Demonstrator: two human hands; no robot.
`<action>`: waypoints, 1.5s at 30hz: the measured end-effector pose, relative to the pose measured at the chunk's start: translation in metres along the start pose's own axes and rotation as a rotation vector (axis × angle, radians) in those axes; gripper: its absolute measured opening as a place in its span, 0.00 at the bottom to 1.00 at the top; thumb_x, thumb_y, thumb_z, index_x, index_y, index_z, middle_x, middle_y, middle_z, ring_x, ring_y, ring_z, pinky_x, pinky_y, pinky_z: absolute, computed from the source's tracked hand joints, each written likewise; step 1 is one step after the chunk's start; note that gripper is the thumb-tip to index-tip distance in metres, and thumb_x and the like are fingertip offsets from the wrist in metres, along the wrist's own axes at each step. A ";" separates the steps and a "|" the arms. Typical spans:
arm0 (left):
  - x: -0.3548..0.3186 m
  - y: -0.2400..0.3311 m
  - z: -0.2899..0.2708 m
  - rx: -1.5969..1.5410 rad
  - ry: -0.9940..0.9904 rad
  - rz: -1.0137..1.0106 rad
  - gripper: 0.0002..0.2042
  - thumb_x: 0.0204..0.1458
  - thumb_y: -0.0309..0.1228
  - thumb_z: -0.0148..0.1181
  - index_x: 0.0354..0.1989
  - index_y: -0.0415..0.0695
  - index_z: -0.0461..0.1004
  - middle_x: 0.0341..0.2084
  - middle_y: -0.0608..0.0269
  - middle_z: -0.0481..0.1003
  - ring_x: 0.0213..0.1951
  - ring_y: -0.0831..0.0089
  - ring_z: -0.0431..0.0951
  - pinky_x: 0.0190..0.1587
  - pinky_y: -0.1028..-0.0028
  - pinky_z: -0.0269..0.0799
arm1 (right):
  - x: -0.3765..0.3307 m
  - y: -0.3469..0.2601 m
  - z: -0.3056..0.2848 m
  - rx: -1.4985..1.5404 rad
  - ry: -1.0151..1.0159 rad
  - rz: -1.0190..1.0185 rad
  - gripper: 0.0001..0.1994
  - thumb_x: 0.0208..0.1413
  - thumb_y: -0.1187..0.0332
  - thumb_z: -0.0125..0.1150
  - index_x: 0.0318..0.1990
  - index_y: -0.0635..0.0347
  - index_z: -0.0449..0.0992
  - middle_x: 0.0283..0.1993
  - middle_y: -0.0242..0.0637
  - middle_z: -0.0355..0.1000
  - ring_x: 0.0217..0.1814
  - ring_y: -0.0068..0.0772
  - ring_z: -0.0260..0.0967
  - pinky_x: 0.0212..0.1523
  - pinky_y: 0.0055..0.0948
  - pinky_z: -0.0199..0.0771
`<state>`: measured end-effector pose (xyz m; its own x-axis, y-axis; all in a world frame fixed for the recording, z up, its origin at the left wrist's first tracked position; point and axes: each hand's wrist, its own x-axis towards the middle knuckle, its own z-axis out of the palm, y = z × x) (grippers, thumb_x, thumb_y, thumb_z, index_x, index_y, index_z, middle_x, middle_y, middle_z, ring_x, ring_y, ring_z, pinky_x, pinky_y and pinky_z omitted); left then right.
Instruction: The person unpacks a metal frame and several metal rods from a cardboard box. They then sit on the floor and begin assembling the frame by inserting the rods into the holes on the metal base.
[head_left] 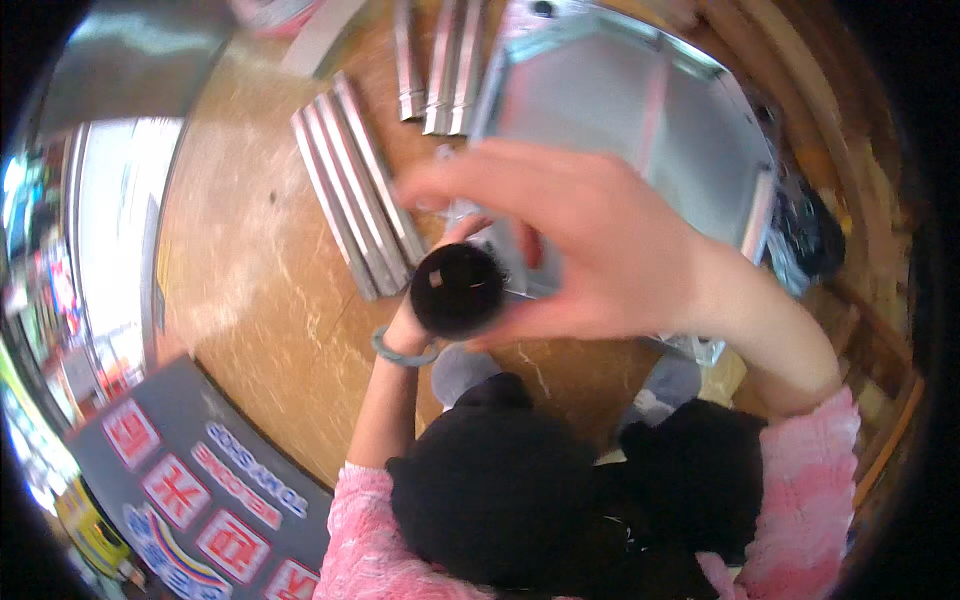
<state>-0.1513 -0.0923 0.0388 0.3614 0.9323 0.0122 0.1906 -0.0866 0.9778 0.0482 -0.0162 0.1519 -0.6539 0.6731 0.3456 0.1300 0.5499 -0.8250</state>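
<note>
My right hand is large and blurred, close up, its thumb and fingers apart in a wide curve. Within that curve is a round, glossy black top of an object whose lower part is hidden. Behind it, my left hand is mostly covered; its visible fingertips curl around the object's far side. A grey-green band circles my left wrist. Whether the right fingers touch the black top is hard to make out. Several shiny metal tubes lie side by side on the brown floor beyond my hands.
More metal tubes lie farther off. At the far right is a metal-edged frame with a pale grey panel, partly behind my right hand. Dark bags and wooden boards line the right. A grey printed mat lies at lower left.
</note>
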 end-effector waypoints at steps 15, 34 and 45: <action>-0.094 -0.100 -0.037 -0.007 0.412 -0.321 0.17 0.42 0.17 0.52 0.43 0.40 0.69 0.35 0.56 0.71 0.36 0.68 0.74 0.41 0.74 0.70 | 0.013 -0.042 0.007 -0.403 -0.238 0.064 0.24 0.25 0.61 0.70 0.34 0.57 0.70 0.33 0.40 0.72 0.30 0.36 0.71 0.27 0.26 0.67; -0.043 -0.115 0.027 0.244 0.388 -0.110 0.24 0.35 0.19 0.59 0.46 0.42 0.66 0.43 0.52 0.70 0.46 0.54 0.69 0.48 0.65 0.66 | 0.083 0.175 0.076 -0.323 0.055 0.591 0.11 0.47 0.70 0.53 0.40 0.61 0.69 0.31 0.40 0.70 0.30 0.30 0.69 0.32 0.28 0.69; -0.067 -0.107 0.041 0.087 0.582 -0.263 0.16 0.38 0.17 0.55 0.39 0.39 0.64 0.37 0.51 0.65 0.36 0.58 0.67 0.39 0.69 0.66 | 0.194 0.287 0.142 -0.495 0.105 1.127 0.23 0.47 0.59 0.58 0.44 0.71 0.67 0.40 0.52 0.71 0.40 0.46 0.72 0.41 0.36 0.73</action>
<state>-0.1581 -0.1598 -0.0757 -0.2574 0.9620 -0.0906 0.2874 0.1658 0.9433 -0.1474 0.2018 -0.0819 0.0662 0.9163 -0.3950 0.8649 -0.2501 -0.4352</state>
